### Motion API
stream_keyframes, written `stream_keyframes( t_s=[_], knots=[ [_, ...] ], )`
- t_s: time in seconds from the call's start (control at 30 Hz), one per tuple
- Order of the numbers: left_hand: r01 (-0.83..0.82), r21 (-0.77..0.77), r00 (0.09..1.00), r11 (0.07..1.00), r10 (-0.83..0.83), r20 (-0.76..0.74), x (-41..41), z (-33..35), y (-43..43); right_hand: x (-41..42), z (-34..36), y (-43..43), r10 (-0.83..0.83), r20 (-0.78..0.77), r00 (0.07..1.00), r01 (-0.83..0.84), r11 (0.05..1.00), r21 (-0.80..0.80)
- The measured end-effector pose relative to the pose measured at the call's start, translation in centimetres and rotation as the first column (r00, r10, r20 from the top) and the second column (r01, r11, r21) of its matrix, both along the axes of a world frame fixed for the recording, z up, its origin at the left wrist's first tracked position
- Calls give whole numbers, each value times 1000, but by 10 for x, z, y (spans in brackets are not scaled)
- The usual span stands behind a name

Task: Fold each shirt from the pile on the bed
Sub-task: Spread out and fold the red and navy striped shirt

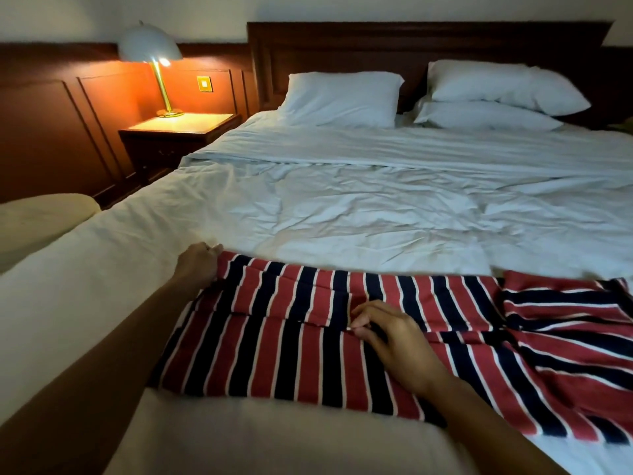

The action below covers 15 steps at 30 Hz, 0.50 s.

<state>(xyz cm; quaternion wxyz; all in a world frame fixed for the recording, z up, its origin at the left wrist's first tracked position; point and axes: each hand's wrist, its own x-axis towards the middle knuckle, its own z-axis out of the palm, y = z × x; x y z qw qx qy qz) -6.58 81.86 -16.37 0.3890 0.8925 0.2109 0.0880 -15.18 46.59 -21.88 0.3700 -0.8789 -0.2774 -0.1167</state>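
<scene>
So the striped shirt (291, 354) is lying sideways across the near edge of the bed (342, 207), red and navy bands with thin white lines. I'd say it's only partway through its fold. The far long side looks turned in over the middle, making a ridge along the body, while the sleeve end off to the right is bunched and crooked, not squared up yet. The left hand (197, 265) is at the shirt's far-left corner with its fingers curled around the cloth edge. The right hand (387, 334) sits mid-shirt, thumb and fingertips pinching that folded ridge. No pile or finished stack shows around the shirt, so I can't tell how many are left. The fabric looks soft and floppy, a knit I'd guess. Beyond the shirt there's rumpled white bedding, three pillows (342, 97) against a dark headboard (342, 46), and a lit lamp (150, 49) on a nightstand (178, 126) past its left end.
</scene>
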Motion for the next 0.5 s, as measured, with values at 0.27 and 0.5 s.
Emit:
stream_keyframes(
  t_s=[0.27,0.5],
  knots=[
    [198,-251,945,948,-252,-209,-24,13,-7,-3,2,-8,-71,-104,992,47,974,-221],
    [97,-544,995,833,-82,52,-32,0,-10,46,21,13,-265,-140,954,210,925,-317]
  ],
)
